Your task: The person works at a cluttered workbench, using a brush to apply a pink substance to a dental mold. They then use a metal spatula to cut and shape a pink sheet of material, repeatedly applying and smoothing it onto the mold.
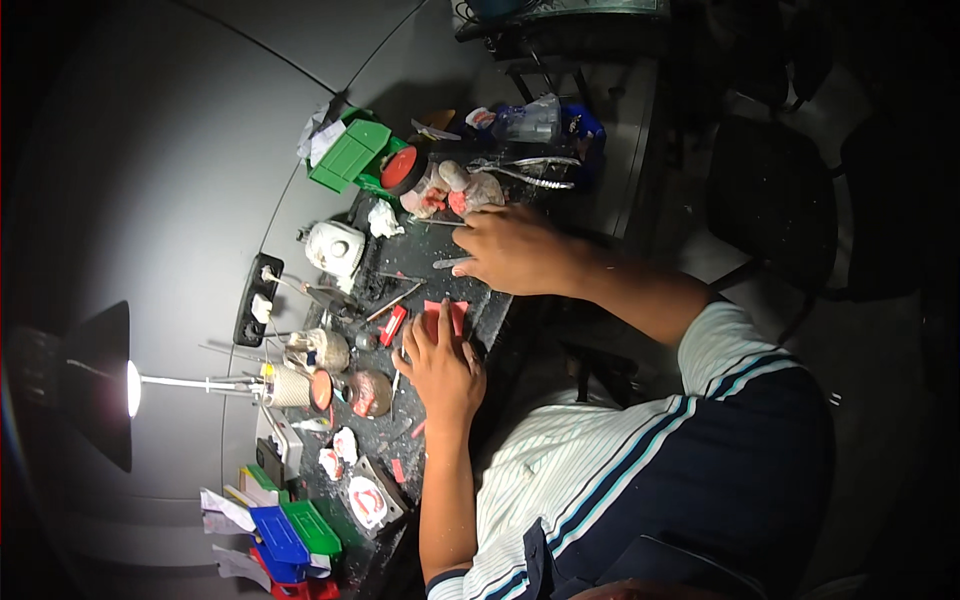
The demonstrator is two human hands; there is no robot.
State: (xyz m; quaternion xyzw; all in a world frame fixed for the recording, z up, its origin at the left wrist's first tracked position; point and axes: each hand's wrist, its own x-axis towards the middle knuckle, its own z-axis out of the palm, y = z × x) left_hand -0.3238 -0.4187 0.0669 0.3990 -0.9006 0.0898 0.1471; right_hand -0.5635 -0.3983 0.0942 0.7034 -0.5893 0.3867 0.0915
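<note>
On the dark bench my left hand [440, 370] lies with fingers stretched out, their tips on a small pinkish-red sheet [458, 314] that looks like wax. Farther up in the view, my right hand [505, 250] is closed around a small metal spatula [446, 264], whose flat grey blade sticks out past the fingers. A thin rod [438, 222] lies close to that hand; its other end is hidden. Beside the left fingers are a red box-like piece [393, 326] and a thin stick [395, 302]. Pale plaster-like models with red parts [478, 192] sit just beyond the right hand.
A jar with red contents [370, 394], a tool holder [290, 385] and a white device [334, 248] stand along the wall side. A plaster cast with red arch [368, 502] lies below. Green bins [350, 155], blue bins [280, 535] and a lit lamp [133, 389] surround the bench.
</note>
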